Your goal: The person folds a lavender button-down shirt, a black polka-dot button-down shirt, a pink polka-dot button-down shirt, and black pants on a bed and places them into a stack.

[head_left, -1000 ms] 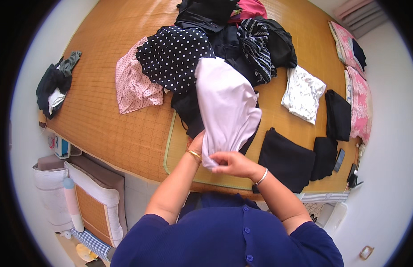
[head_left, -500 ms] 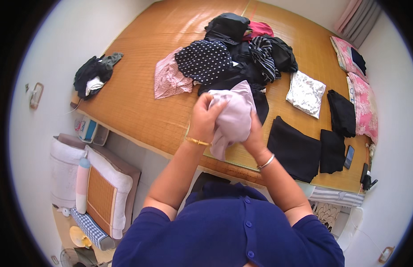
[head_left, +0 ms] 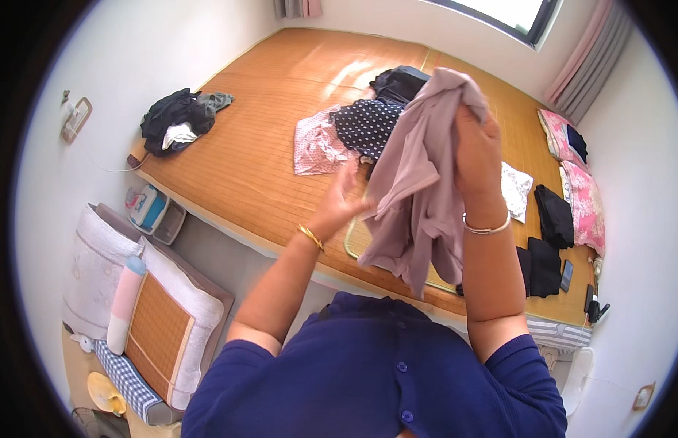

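A mauve garment (head_left: 419, 190) hangs in loose folds in front of me, and its exact kind does not show. My right hand (head_left: 478, 157) is raised and closed on its upper part. Just left of the cloth, my left hand (head_left: 340, 204) has its fingers spread and holds nothing. Behind the garment, partly hidden by it, lies a pile with a black polka-dot cloth (head_left: 364, 124), a pink patterned cloth (head_left: 317, 142) and dark clothes (head_left: 399, 84).
The pile lies on a bed with a brown woven mat (head_left: 259, 95). Right of it are a white patterned garment (head_left: 517, 191), black folded clothes (head_left: 554, 217), a phone (head_left: 567, 276) and pink floral pillows (head_left: 586, 208). A dark clothes heap (head_left: 171, 117) sits at the left edge.
The garment, bunched between both hands before, now hangs down long. My right hand has risen with it; my left hand has let go and moved aside. The view has tilted up, showing a window.
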Demonstrator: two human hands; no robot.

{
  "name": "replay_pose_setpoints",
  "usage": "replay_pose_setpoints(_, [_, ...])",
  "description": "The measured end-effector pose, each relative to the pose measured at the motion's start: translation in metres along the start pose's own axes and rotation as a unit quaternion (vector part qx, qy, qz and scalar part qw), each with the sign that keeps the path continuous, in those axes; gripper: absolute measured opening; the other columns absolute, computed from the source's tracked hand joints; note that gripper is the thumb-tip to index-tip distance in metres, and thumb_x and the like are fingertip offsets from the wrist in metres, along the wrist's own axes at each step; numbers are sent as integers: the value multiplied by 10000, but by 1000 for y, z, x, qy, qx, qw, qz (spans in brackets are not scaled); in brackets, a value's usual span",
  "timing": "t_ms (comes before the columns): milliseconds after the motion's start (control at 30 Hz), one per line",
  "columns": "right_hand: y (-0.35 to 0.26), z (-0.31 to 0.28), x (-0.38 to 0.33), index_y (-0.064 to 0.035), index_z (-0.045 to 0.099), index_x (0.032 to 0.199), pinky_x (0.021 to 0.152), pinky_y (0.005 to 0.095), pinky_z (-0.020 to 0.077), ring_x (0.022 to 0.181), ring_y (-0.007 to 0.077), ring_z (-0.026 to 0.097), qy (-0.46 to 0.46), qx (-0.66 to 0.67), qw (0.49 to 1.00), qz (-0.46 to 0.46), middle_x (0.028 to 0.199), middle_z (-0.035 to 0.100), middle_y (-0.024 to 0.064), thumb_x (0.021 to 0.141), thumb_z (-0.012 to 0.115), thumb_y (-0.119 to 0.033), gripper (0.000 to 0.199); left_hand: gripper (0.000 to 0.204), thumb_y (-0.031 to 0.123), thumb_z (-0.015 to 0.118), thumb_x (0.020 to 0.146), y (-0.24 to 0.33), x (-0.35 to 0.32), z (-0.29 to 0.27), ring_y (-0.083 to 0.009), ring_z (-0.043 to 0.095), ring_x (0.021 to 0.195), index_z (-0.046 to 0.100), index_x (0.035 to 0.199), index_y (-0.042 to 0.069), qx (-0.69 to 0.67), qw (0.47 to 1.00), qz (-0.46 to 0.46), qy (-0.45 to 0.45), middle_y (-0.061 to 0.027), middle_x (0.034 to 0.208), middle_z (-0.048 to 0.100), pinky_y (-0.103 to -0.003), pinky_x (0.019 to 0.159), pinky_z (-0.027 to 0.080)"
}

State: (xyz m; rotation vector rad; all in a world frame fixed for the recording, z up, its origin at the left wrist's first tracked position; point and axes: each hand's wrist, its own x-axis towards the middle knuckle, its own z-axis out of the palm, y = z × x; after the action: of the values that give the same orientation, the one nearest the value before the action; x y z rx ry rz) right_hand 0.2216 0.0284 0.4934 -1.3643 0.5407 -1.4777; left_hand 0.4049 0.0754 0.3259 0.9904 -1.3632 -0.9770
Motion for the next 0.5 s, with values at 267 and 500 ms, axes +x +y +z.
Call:
replay_pose_setpoints(267, [9,57,-7,-40,598,1011,622,245,428,722,111,531,23,128,992,7,869,597,31,901,475,-92,173,905,376,710,774,-53,-37,-65,-226,443,1215,181,1428,44,-191,921,-323,-101,-173,1369,390,-353,930,425])
replay_pose_setpoints(500, [12,107,4,-90,581,903,507,290,364,609,151,467,-250,703,630,-215,787,552,53,856,463,-56,132,306,96,494,918,-45,-34,-129,-191,615,942,486,1213,16,-476,851,-221,-10,-100,1075,599,-340,824,529])
